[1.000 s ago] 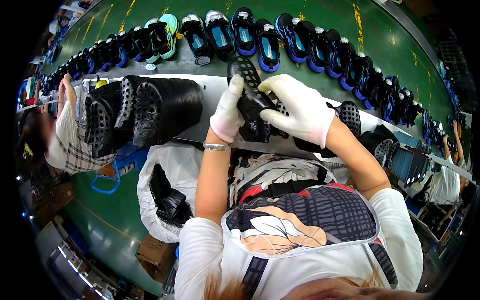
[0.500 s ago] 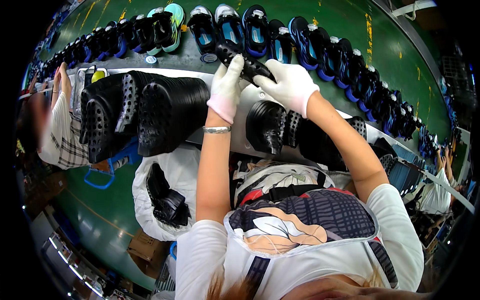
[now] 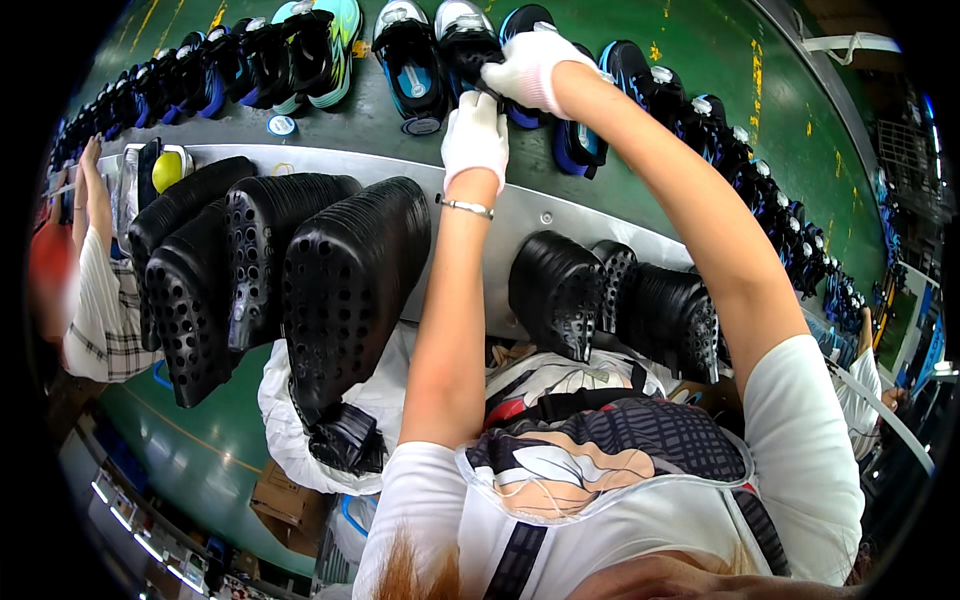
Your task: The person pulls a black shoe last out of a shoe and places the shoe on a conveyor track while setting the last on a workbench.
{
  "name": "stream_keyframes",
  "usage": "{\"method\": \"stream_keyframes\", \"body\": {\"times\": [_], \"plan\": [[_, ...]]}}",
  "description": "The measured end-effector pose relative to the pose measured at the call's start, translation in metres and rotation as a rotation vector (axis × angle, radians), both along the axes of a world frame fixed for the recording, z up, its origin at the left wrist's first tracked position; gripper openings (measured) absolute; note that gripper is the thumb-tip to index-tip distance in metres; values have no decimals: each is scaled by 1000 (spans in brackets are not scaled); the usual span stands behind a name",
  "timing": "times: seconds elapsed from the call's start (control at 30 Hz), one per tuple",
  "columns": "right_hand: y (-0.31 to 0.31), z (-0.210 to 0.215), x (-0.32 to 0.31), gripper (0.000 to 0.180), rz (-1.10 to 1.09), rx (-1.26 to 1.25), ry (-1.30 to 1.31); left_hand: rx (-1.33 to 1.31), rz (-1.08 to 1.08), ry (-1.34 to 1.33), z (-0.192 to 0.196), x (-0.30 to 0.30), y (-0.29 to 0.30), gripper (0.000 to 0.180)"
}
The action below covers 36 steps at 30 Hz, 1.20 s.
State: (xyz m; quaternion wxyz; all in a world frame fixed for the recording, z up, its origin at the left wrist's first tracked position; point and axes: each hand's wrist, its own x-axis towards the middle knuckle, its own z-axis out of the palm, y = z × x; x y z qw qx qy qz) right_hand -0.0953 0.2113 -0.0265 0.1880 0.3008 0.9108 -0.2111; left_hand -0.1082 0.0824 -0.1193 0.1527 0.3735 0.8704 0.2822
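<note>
A running shoe with a silver-white toe [image 3: 463,20] stands in the row beyond the bench, its heel toward me. In its opening sits a black plastic shoe insert [image 3: 474,62], partly hidden by my gloved fingers. My right hand [image 3: 535,72], in a white glove, is closed on the insert from the right side. At the shoe's heel is my left hand [image 3: 475,142], also gloved, with its fingers closed around the heel end. Just left stands another silver-toed shoe [image 3: 412,70] with blue lining showing inside.
Nested stacks of black perforated inserts [image 3: 350,270] lie on the metal bench [image 3: 480,225] left of my arm; smaller stacks [image 3: 560,295] lie right. Shoes [image 3: 330,50] line the green surface both ways. A white bag [image 3: 285,420] holds more inserts. A co-worker [image 3: 100,290] is at far left.
Both hands have moved away from me, from above the bench to the silver-toed shoe. The black insert, held in the air before, is now in the shoe's opening.
</note>
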Motion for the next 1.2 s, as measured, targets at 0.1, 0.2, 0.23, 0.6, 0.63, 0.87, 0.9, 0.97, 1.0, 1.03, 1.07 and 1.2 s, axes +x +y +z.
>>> {"method": "stream_keyframes", "body": {"times": [0.1,0.2,0.23,0.6,0.63,0.87,0.9,0.97,1.0,1.03,1.07,1.2], "plan": [[-18,6,-15,47,43,-26,-50,-218,101,-108,-12,-22,16,22],[-6,-2,-8,47,28,-101,-74,-289,81,-218,-12,-31,20,31],[3,-3,-4,46,-151,-270,-121,-287,96,-236,-12,-29,21,32],[-15,-34,-41,29,62,84,-135,-406,129,-323,-17,-39,26,29],[-19,-47,-42,29,50,108,-91,-397,153,-352,-17,-39,27,28],[-18,-71,-75,31,114,279,107,-451,135,-288,6,-42,25,23],[-14,-75,-76,31,127,244,90,-484,87,-254,9,-42,28,22],[-8,-87,-79,30,49,210,196,-525,65,-267,14,-44,30,29],[-9,-88,-81,30,-1,246,279,-533,49,-242,16,-45,31,29],[-9,-88,-80,29,28,261,289,-524,64,-243,16,-44,30,29],[-8,-87,-78,27,54,277,299,-531,55,-219,13,-44,30,29],[-17,-35,-45,21,153,58,74,-530,73,-192,8,-49,25,31]]}}
